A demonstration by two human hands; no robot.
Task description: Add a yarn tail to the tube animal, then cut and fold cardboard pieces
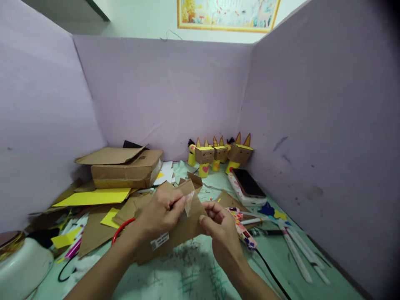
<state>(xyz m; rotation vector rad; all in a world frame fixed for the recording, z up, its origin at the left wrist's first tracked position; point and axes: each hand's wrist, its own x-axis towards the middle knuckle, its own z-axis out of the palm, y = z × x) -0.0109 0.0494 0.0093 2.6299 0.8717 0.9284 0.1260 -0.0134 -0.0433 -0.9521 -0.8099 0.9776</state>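
Head view: both hands point(162, 214) point(218, 227) pinch cardboard piece point(184, 227); walls close.

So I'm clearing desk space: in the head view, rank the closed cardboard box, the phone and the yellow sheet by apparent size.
1. cardboard box
2. yellow sheet, seen edge-on, so unsure
3. phone

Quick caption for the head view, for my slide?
Both hands, left and right, hold a cardboard piece with clear tape.

Both forearms are showing bare, with no sleeves reaching them. The left hand point(161, 214) and right hand point(220, 229) are wearing nothing visible.
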